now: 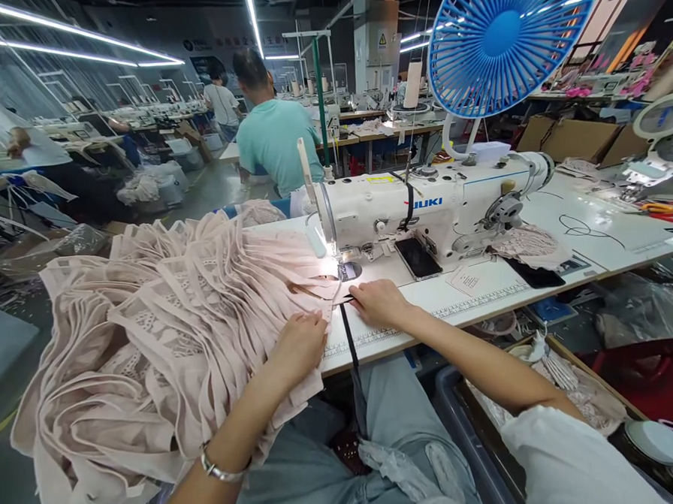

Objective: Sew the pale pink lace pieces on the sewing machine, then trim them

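A big heap of pale pink pleated fabric pieces covers the left half of the white sewing table. My left hand rests on the heap's near edge, fingers curled down onto the cloth. My right hand lies flat on the table just in front of the needle of the white JUKI sewing machine, fingertips at a narrow black strap that runs from the needle area down over the table edge to my lap.
A phone lies under the machine arm. A blue fan stands behind it. Scissors lie far right. A bin of pink pieces sits low right. A person in a teal shirt sits ahead.
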### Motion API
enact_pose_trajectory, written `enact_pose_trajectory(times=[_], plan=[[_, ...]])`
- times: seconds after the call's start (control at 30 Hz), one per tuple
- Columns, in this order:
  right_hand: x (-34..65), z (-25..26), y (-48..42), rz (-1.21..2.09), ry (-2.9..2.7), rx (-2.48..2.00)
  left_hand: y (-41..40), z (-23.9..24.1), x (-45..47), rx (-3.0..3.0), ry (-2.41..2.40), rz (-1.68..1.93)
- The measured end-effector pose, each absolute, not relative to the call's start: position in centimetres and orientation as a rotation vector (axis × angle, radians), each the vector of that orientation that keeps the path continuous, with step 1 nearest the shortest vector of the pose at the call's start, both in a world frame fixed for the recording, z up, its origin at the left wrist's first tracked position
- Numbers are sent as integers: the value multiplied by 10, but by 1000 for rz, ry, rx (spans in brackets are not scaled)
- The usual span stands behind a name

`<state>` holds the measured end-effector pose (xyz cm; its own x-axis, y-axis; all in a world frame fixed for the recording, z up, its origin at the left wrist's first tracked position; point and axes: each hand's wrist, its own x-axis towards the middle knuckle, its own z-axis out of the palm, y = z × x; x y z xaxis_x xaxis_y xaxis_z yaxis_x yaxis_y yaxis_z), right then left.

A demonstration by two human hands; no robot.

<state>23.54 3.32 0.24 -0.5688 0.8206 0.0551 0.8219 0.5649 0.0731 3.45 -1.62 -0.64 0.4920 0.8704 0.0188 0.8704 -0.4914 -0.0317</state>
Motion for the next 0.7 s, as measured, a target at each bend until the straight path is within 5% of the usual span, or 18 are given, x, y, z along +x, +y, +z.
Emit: enact_pose_trajectory(times=[0.7], plan=[[230,2,59,-167,-2681,-1527,20,8,49,-2539,-1810,168]])
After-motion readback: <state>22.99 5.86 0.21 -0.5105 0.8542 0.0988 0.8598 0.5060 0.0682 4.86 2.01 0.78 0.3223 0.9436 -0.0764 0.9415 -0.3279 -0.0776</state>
